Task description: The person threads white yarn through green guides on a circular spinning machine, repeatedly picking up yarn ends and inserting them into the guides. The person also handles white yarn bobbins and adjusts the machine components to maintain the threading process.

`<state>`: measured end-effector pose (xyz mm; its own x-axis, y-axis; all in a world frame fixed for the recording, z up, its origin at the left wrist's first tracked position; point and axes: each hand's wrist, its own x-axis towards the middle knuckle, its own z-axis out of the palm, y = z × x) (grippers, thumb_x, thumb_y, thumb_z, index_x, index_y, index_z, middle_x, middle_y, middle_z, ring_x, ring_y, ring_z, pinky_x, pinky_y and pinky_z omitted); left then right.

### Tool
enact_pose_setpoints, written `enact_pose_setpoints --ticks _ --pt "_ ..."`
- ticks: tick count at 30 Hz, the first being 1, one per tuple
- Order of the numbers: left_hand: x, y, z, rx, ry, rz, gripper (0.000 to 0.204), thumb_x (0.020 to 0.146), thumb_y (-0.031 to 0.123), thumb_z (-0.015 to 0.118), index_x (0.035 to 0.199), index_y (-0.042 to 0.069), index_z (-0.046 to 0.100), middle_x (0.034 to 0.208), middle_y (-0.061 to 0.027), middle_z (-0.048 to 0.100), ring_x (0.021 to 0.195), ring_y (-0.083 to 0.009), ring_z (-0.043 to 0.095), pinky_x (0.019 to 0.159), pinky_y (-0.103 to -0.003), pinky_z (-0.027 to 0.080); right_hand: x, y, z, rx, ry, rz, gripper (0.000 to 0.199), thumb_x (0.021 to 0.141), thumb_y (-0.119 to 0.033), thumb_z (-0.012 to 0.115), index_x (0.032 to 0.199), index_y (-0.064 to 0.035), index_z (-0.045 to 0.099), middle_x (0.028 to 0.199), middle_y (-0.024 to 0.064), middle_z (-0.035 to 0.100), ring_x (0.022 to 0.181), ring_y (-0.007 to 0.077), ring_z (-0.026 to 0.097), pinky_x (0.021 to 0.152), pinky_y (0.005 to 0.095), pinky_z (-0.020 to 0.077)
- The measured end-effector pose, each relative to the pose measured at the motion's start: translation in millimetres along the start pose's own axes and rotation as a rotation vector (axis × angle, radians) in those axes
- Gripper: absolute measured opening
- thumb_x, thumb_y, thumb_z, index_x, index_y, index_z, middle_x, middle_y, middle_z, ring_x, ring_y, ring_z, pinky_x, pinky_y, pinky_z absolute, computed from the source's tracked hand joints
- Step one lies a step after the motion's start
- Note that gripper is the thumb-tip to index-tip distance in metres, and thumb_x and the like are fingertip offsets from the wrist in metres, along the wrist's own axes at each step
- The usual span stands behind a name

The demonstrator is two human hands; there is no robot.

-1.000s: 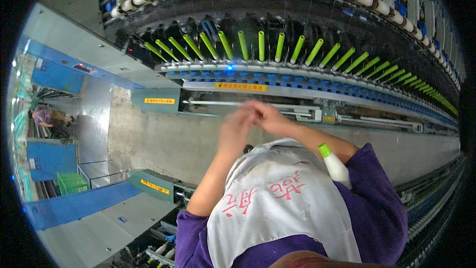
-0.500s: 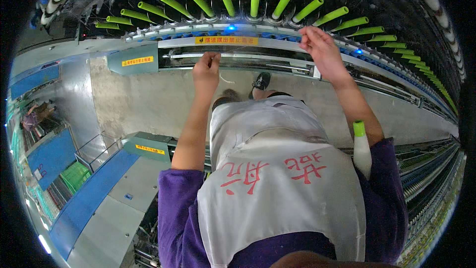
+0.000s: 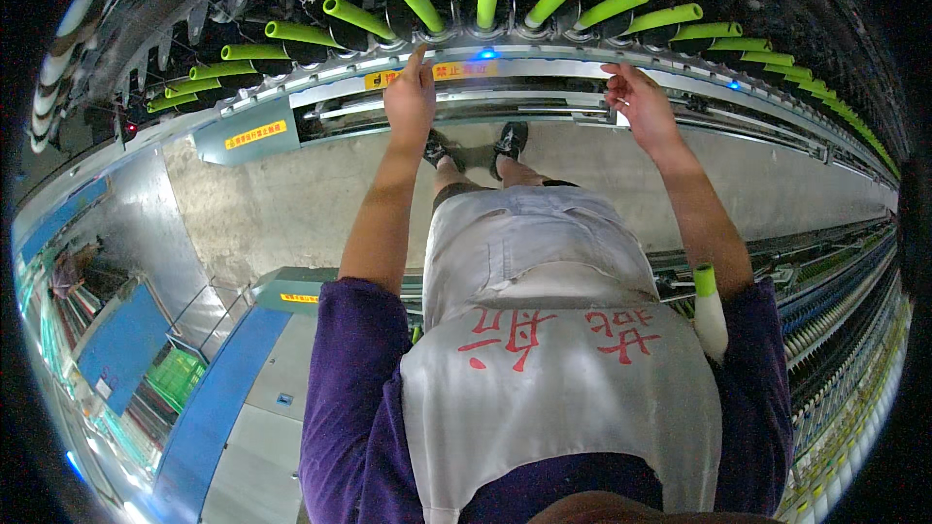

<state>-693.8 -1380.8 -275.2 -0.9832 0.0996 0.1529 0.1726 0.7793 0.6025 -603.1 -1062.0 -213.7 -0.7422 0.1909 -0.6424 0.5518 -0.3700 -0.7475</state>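
- Tubes [image 3: 488,0], lime green and showing no yarn, stand in a row along the spinning frame, beyond both hands.
- The left hand [image 3: 410,102] has risen from the lower rail, where it was half a second ago, and now covers part of the yellow label [image 3: 466,70]. Its index finger points up, the tip just beside the foot of one tube; whether they touch is unclear. The other fingers fold in, and I cannot tell whether they pinch anything.
- The right hand [image 3: 643,114] remains well apart from the left, its fingers loosely curled; a grip on anything fine cannot be told.
- A second ago the hands met; then a thin thread showed between them. Now I cannot make out any thread.
- The yarn bobbin [image 3: 710,320], white with a green top, stays beside the right upper arm, against the apron [image 3: 563,398].
- Work seems to have shifted from both hands together toward the left hand at the tubes.
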Motion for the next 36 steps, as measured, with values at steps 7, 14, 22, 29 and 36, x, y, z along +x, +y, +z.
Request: enact_pose_setpoints --ticks 7,14,22,29,36 --pt "20 -9 24 0.024 0.126 0.097 0.020 0.082 0.014 0.058 0.101 0.016 0.061 0.052 -0.0095 0.056 0.045 -0.0267 0.056 0.043 -0.037 0.043 21 6 9 -0.036 0.044 -0.008 0.031 0.092 -0.033 0.048 0.098 -0.0068 0.063 0.076 -0.0011 0.055 0.067 0.0079 0.051 0.069 0.0225 0.0440" --pt "32 -11 29 -0.030 0.149 0.030 0.009 0.079 0.016 0.058 0.086 0.015 0.064 0.061 -0.0104 0.061 0.054 -0.0296 0.060 0.049 -0.041 0.046 24 6 16 -0.060 0.048 -0.103 0.031 0.090 -0.035 0.051 0.094 -0.0058 0.062 0.074 -0.0022 0.054 0.068 0.0086 0.051 0.070 0.0241 0.0429" --pt "15 -6 -18 -0.789 -0.470 -0.573 0.017 0.084 0.016 0.060 0.086 0.000 0.062 0.056 -0.0005 0.052 0.047 -0.0082 0.047 0.043 -0.023 0.038 -26 -39 65 -0.182 0.003 -0.369 0.033 0.094 -0.028 0.045 0.099 0.0003 0.061 0.079 0.0027 0.059 0.073 0.0114 0.053 0.071 0.0256 0.0435" --pt "14 28 -15 -1.282 -0.218 -0.662 0.030 0.088 0.009 0.050 0.118 0.006 0.050 0.065 -0.0020 0.052 0.055 -0.0093 0.049 0.048 -0.025 0.041 -73 -54 115 -0.551 -0.439 -0.469 0.025 0.092 -0.019 0.046 0.091 0.0004 0.063 0.084 0.0073 0.060 0.078 0.0155 0.057 0.074 0.0279 0.0458" --pt "41 30 -1 -0.612 -0.144 -0.306 0.045 0.082 0.009 0.049 0.126 0.008 0.041 0.076 -0.0152 0.063 0.064 -0.0262 0.062 0.060 -0.035 0.049 -90 -52 125 -0.880 -0.545 -0.722 0.018 0.088 -0.015 0.052 0.089 -0.0004 0.063 0.083 0.0103 0.060 0.078 0.0227 0.058 0.070 0.0305 0.0460"
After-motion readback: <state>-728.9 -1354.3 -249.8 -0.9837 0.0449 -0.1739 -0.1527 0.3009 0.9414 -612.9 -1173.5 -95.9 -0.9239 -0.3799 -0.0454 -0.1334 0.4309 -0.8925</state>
